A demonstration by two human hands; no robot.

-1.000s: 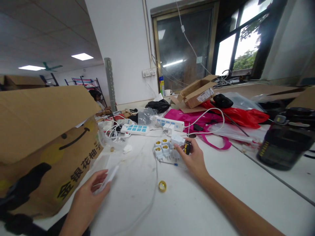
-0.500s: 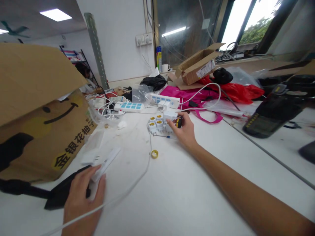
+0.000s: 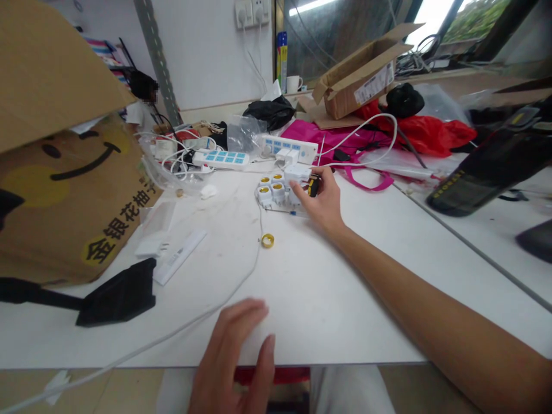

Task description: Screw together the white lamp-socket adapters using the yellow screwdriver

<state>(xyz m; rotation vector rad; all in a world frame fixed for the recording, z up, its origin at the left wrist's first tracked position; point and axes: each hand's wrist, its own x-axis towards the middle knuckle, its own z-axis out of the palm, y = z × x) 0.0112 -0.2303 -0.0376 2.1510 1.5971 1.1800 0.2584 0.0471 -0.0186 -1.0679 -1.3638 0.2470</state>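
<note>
White lamp-socket adapters [image 3: 271, 191] with brass-coloured collars, bunched in a tight cluster near the middle of the white surface [image 3: 328, 299], seen from the head camera. Right hand [image 3: 321, 198] just beside the cluster, closed in a grip around a small yellow-and-black handle [image 3: 314, 186], its tool end too small to make out. Against the fingers, a white plug block [image 3: 297, 175], touching the adapters, though whether held or only touched, impossible to tell. Left hand [image 3: 233, 356] well apart at the near edge of the surface, empty, fingers loosely spread.

Just in front of the cluster, a loose brass ring [image 3: 267, 240] beside a thin white cable [image 3: 259, 259] running down and across the surface. Further left, a flat white strip [image 3: 179, 257] near a black wedge-shaped piece [image 3: 118, 293], both beside a printed cardboard box [image 3: 64, 201] with its flap up. Beyond the adapters, two white power strips with blue sockets [image 3: 219, 159] [image 3: 288, 148], tangled white cords [image 3: 172, 161] and a clear plastic bag [image 3: 244, 135]. Behind these, a magenta bag [image 3: 328, 141], a red plastic bag [image 3: 431, 132] and a small open cardboard box [image 3: 357, 83]. At the right edge, a blurred black object [image 3: 487, 172]. Far back, a person [image 3: 142, 100] near the wall.
</note>
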